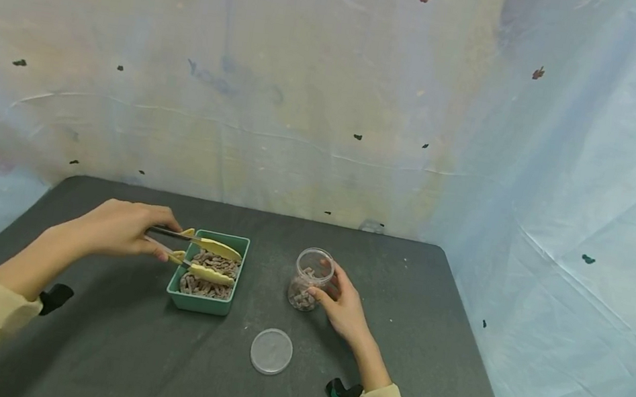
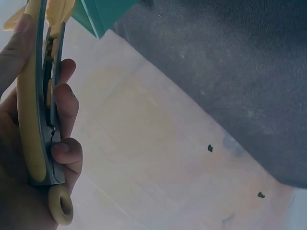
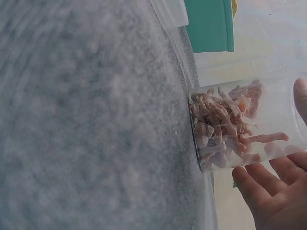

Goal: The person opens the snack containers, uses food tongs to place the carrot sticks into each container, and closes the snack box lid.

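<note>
In the head view my left hand grips a pair of yellow-tipped tongs. Their two tips are spread apart over brownish, stick-like dried pieces inside a green rectangular container. The left wrist view shows the fingers curled round the tongs' yellow and dark handle, with a ring at its end. My right hand holds a clear jar upright on the table, thumb on one side and fingers on the other. Similar pieces fill the jar's lower part; its mouth is uncovered.
A round translucent lid lies flat on the dark table, in front of and between the container and jar. Small crumbs dot the tabletop. A pale patterned sheet hangs behind the table and along its sides.
</note>
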`<state>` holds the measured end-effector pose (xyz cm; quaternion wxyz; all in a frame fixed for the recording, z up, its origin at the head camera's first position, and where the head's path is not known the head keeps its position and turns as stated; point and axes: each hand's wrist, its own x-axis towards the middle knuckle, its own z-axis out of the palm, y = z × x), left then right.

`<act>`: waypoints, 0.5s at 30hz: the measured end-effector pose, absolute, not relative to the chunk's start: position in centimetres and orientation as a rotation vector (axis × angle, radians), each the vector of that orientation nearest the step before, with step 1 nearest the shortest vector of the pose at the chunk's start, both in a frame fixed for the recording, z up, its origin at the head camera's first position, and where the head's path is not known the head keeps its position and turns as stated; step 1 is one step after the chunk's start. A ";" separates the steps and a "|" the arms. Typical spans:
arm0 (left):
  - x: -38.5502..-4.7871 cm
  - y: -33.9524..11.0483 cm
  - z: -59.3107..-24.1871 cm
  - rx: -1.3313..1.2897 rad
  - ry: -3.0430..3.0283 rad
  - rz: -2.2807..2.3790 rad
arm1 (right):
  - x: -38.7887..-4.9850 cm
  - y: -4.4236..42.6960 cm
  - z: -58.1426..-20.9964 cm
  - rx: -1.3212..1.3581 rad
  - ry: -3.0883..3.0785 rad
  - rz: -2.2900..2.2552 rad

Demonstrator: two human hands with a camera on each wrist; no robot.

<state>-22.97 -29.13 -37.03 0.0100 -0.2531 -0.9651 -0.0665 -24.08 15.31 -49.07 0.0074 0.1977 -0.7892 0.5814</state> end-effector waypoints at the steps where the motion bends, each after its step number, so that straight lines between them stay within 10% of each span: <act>1: -23.2 -29.1 -36.9 -0.799 -3.021 -0.204 | -24.1 15.3 -49.1 0.620 -2.471 1.816; 15: -25.1 -28.5 -36.2 -0.841 -3.079 -0.215 | -24.1 15.4 -49.0 0.626 -2.491 1.793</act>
